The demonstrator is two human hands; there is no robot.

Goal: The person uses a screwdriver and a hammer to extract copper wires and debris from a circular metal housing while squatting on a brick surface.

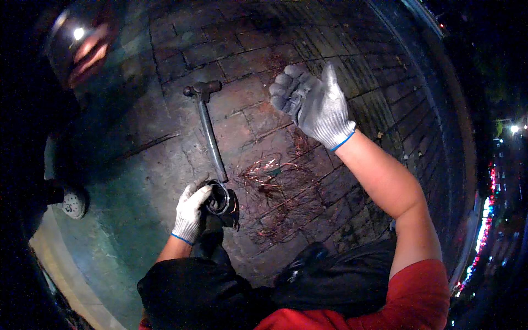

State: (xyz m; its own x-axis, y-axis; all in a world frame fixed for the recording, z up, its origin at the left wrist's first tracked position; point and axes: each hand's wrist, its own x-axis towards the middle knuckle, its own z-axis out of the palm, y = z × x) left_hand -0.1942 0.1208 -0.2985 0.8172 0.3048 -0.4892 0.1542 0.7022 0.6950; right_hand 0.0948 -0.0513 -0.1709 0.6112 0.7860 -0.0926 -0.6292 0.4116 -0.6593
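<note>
My left hand [190, 212], in a white knit glove with a blue cuff edge, is closed on a round, ring-shaped metal part [226, 199] with a dark hollow inside. My right hand [314, 102] is raised over the paving at the upper right. Its grey-palmed glove faces up, the thumb apart and the fingers loosely bent, with no object plainly visible in it. A hammer [210, 135] lies between the hands, its handle end close to the ring-shaped part. Thin copper-coloured wire strands [269, 173] are scattered on the ground to the right of that part.
Brick paving [236, 66] spreads around me. At the left a clog-type shoe [73, 203] of another person shows, with a bright lamp [78, 34] above at the upper left. A kerb-like edge [434, 104] curves along the right. My dark-trousered legs [341, 278] are bent close below.
</note>
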